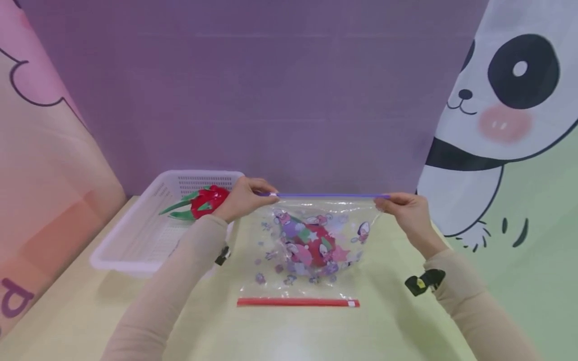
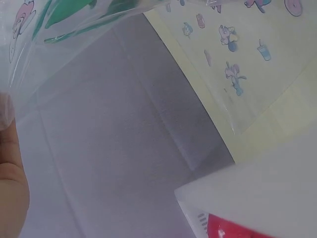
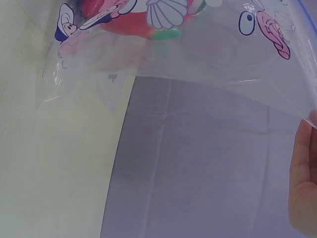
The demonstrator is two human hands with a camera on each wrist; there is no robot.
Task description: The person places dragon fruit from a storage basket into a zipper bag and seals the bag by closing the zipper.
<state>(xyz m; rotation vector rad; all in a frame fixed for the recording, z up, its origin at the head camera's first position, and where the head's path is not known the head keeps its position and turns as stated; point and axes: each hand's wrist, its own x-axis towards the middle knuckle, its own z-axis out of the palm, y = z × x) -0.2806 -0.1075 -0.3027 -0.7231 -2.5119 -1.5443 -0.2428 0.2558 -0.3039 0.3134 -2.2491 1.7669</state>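
Observation:
Between my hands a clear slider zip bag (image 1: 363,231) with cartoon prints is held up, its purple zip strip stretched level across the top. My left hand (image 1: 247,198) pinches the strip's left end, right by the white slider. At the other end, my right hand (image 1: 411,215) grips the corner between thumb and fingers. Inside the bag sits a toy-like red dragon fruit (image 1: 321,245) with green leaves, partly hidden by the prints. A second printed zip bag (image 1: 298,302) with a red strip lies flat on the table below. The right wrist view shows the fruit (image 3: 133,27) through the film.
To the left stands a white plastic basket (image 1: 122,263) with perforated walls, holding another red dragon fruit (image 1: 209,200). My left forearm passes over its right side. A purple backdrop (image 1: 289,100) rises behind the pale table (image 1: 289,336), and cartoon panels flank it.

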